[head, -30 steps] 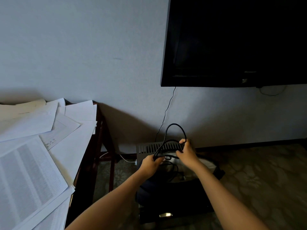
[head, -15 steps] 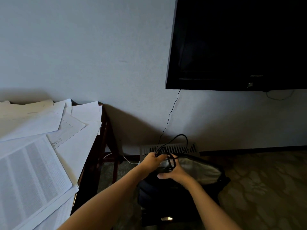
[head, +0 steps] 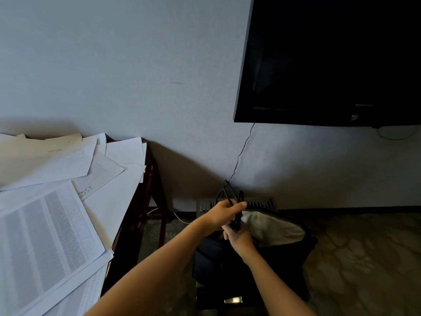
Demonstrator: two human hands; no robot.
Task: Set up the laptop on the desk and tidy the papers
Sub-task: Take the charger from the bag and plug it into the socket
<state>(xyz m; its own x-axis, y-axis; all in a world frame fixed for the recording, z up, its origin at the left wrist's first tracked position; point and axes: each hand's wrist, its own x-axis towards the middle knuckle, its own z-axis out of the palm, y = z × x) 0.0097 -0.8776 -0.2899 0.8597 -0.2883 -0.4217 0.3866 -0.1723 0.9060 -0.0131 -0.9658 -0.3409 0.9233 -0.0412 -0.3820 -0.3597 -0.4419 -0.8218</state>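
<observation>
1. Papers (head: pixel 52 224): loose sheets fanned over the table (head: pixel 145 201) at near left, overlapping at mixed angles, some overhanging the right edge. Light, floppy, slippery on each other. Judgement: square them from the edges with both palms; don't pinch single sheets.
2. Bag (head: pixel 250 265): dark, soft, on the floor right of the table, mouth open with pale lining showing. No laptop visible; can't tell if it's inside.
3. Right hand (head: pixel 239 236): just over the bag mouth, fingers curled around the lower part of a black cable bundle (head: pixel 235 208).
4. Left hand (head: pixel 224 213): just above the right, touching it, fingers clenched on the same bundle's upper part.
5. Cable: thin, limp, light, tangle-prone. Bundle long axis near vertical, loops sticking up past the left hand toward the wall. Judgement: hold the gathered coils mid-bundle, not a loose end.
6. Behind: floor vent (head: pixel 262 204) at the wall base; wall-mounted TV (head: pixel 330 60) above right, a thin wire (head: pixel 241 153) dropping from it.
</observation>
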